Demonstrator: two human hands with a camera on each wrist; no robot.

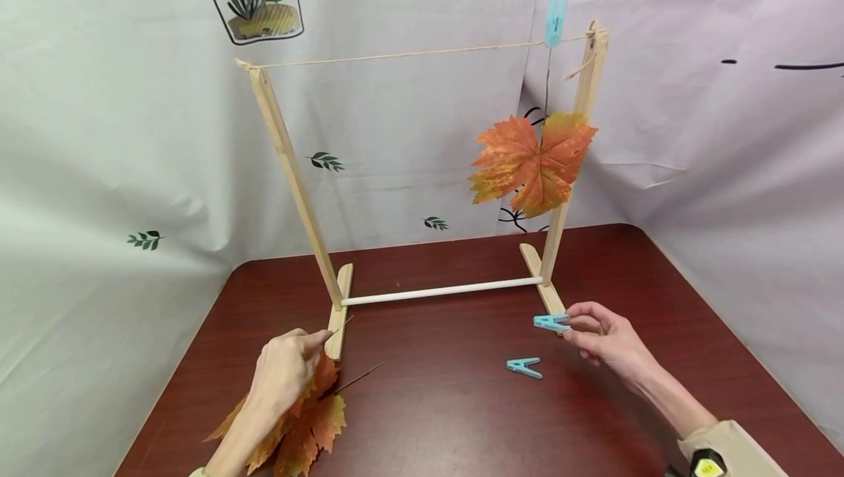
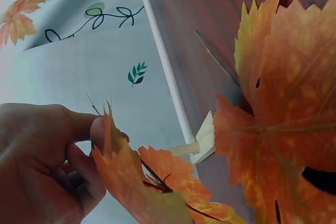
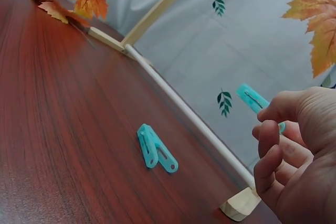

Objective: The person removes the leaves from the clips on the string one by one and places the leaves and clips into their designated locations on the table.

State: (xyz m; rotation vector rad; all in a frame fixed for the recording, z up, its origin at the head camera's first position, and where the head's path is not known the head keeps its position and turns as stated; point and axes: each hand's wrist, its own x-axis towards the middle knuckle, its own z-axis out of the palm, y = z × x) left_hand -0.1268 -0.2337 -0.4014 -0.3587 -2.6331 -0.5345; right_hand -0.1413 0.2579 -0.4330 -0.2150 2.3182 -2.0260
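At the lower left, my left hand [image 1: 280, 374] pinches the thin stem of an orange artificial maple leaf [image 2: 134, 184] between thumb and finger. Another orange-yellow leaf [image 2: 294, 93] lies on the table below that hand, its stem pointing right. My right hand [image 1: 609, 339] holds a light-blue clothespin [image 1: 546, 322] by its handle end, over the near tip of the rack's right foot. A second blue clothespin [image 3: 155, 148] lies on the table. Above, a third clothespin [image 1: 557, 17] clips one leaf [image 1: 537, 169] by its stem to the string [image 1: 402, 55], near its right end.
The wooden rack has a left post [image 1: 290, 176], a right post [image 1: 559, 231] and a white rod [image 1: 442, 291] low between them. It stands on a dark red table [image 1: 435, 404]. A pale printed curtain [image 1: 409, 132] hangs behind and at the sides.
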